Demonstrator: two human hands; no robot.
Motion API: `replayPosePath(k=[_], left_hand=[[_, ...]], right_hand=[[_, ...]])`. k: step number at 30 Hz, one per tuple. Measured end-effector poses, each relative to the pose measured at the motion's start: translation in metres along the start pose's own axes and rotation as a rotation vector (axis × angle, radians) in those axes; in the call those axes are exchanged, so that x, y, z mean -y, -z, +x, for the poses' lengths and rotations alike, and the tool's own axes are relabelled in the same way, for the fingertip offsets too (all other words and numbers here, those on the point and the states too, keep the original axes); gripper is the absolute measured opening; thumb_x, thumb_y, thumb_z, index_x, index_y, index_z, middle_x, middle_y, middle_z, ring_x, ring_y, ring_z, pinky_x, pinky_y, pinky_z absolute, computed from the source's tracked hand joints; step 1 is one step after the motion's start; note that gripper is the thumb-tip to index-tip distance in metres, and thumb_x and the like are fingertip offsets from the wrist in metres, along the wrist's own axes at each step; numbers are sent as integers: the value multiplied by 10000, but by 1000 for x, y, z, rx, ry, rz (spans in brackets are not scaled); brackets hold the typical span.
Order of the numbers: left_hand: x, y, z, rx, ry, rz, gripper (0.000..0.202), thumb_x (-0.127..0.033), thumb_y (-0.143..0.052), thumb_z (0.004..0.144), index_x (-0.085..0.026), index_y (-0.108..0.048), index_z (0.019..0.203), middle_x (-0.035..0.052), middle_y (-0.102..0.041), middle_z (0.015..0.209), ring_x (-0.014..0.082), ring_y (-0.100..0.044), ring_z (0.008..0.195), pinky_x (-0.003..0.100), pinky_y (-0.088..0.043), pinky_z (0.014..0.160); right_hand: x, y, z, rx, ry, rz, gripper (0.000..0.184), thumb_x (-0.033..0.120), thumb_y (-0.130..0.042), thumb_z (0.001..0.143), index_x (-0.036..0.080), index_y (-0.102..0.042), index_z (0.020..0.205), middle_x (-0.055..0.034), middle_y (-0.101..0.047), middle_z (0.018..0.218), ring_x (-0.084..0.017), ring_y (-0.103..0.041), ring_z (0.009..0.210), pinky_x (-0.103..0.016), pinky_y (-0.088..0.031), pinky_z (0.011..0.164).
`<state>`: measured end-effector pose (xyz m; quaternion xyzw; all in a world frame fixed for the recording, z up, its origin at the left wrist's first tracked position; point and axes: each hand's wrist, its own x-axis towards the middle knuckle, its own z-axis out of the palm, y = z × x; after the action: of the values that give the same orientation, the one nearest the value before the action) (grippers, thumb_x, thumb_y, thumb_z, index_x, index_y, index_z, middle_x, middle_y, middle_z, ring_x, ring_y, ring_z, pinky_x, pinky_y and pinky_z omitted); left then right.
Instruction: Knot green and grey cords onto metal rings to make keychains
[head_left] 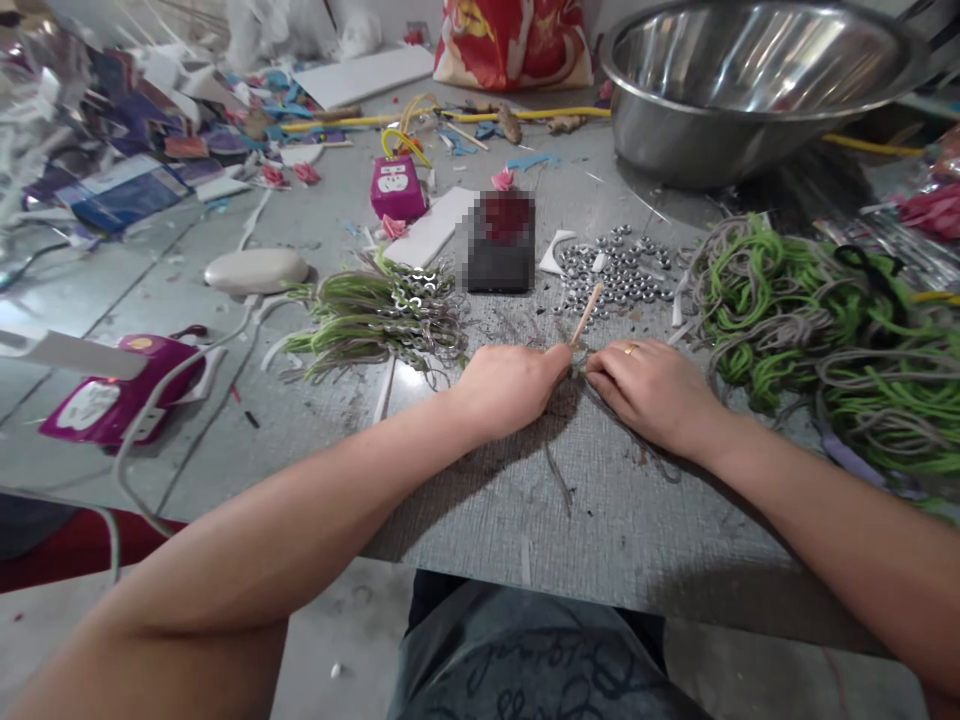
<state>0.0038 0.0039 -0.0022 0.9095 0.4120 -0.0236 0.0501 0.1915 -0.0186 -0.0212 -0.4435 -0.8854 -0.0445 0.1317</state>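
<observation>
My left hand (517, 390) is closed, with a thin wooden stick (587, 315) poking up from its fingers. Just beside it, my right hand (652, 390) pinches a grey cord (634, 432) that trails below its fingers; a ring is on one finger. The fingertips almost meet, and what lies between them is mostly hidden. Beyond the hands are many small loose metal rings (611, 270). Left of them lies a bundle of green and grey cords (367, 315) with metal pieces near one end. To the right is a larger heap of green and grey cords (795, 320).
A dark device with a blurred screen (501, 262) lies ahead. Purple power sockets (397, 188) and a white charger (256, 271) with cables are at left. A large steel bowl (697, 145) and a red bag (514, 45) stand behind. Scraps (150, 130) cover the far left.
</observation>
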Motion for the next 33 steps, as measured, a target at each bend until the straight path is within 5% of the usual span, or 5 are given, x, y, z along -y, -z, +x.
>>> replayPosePath(k=[20, 28, 33], left_hand=[[-2, 6, -2, 53, 48, 53, 270, -296, -320, 891, -197, -553, 982, 46, -637, 670, 216, -634, 642, 295, -431, 559], [-3, 9, -10, 50, 17, -28, 361, -476, -365, 876, -161, -511, 975, 47, -640, 740, 215, -621, 672, 287, -414, 546], [4, 10, -11, -85, -18, -16, 486, -579, -578, 727, -158, -506, 959, 69, -597, 936, 240, -555, 913, 323, -428, 727]], right_hand=[[-1, 6, -4, 50, 26, -67, 275, 268, -349, 905, 165, -554, 754, -40, -609, 668, -176, -550, 598, -306, -352, 619], [0, 6, -6, -161, 12, 75, 272, 392, -431, 891, 162, -557, 819, -79, -640, 879, -220, -572, 832, -340, -372, 720], [-6, 5, -7, -136, 45, 24, 430, 575, -420, 840, 173, -568, 808, -85, -639, 944, -246, -557, 925, -395, -344, 812]])
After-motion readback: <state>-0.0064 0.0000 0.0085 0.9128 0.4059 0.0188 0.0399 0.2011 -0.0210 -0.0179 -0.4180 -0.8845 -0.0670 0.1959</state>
